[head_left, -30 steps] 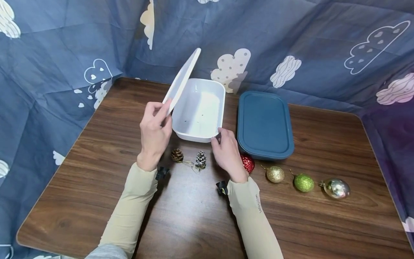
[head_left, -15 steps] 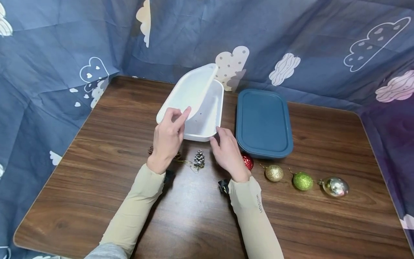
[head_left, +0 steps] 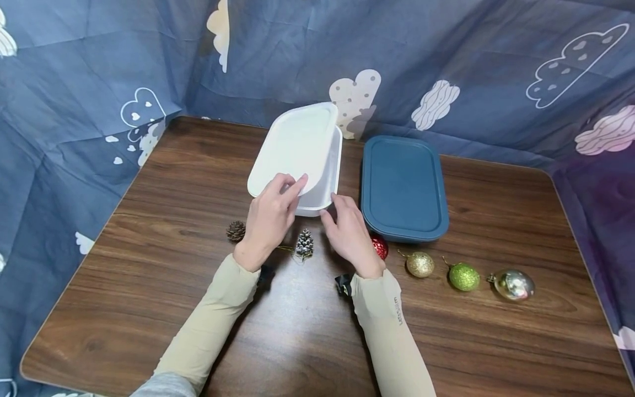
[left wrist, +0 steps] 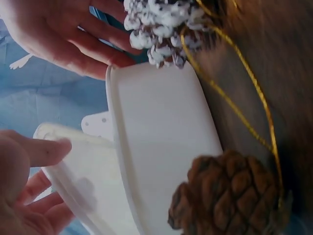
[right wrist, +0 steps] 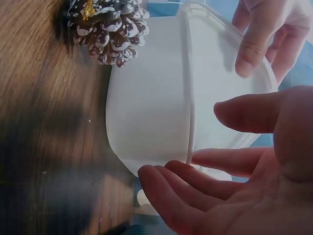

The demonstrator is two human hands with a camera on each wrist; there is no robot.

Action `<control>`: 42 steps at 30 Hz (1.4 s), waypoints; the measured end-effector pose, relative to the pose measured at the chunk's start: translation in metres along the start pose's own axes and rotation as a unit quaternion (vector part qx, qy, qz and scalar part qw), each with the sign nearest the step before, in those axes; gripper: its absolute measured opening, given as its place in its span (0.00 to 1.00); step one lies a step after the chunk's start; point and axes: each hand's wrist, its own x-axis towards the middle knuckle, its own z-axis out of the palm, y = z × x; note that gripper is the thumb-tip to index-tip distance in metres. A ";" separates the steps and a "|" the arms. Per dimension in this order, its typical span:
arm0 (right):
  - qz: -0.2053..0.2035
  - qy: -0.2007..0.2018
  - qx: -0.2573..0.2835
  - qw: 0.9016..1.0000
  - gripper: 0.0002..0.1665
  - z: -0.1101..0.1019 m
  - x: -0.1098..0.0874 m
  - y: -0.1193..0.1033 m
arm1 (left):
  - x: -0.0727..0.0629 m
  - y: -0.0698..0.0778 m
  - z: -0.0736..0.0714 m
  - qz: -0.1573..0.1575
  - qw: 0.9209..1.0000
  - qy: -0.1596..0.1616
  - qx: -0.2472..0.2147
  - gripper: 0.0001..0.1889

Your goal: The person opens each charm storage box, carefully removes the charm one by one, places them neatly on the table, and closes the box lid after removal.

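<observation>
My left hand [head_left: 268, 218] pinches the front edge of a white lid [head_left: 292, 146], thumb on the upper face and fingers beneath in the left wrist view. The lid tilts over a white rectangular box [left wrist: 161, 112], its right side raised, so a strip of the inside shows. My right hand [head_left: 349, 231] touches the box's front right corner with extended fingers; its thumb stands apart from the rim in the right wrist view. In front of the box are a white-tipped pine cone [head_left: 305, 243] and a brown pine cone [left wrist: 230, 191] on gold cord.
Another brown pine cone [head_left: 236, 231] lies left of my left wrist. Right of the box stands a container with a blue lid [head_left: 404, 187]. Before it lie red [head_left: 380, 247], gold [head_left: 420, 264], green [head_left: 463, 277] and silver [head_left: 515, 285] baubles. A cloud-print curtain [head_left: 278, 60] hangs behind.
My left hand has moved right and turned the lid from steeply upright to a flatter tilt over the box. A brown pine cone on the left has come into sight. The right hand stays at the corner.
</observation>
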 end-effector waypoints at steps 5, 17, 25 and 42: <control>0.000 -0.002 0.000 1.000 0.32 -0.001 0.000 0.000 | -0.002 0.002 0.003 0.019 0.999 -0.037 -0.025 0.14; -0.004 0.003 0.008 1.000 0.29 -0.003 0.000 0.002 | -0.006 0.003 0.010 0.026 0.992 -0.119 -0.041 0.15; 0.005 0.022 0.026 0.999 0.29 -0.002 0.001 0.002 | -0.006 0.006 0.012 0.034 0.989 -0.139 -0.035 0.15; 0.006 0.005 -0.001 1.000 0.36 -0.002 0.001 0.002 | -0.006 0.009 0.016 0.036 0.985 -0.164 -0.032 0.13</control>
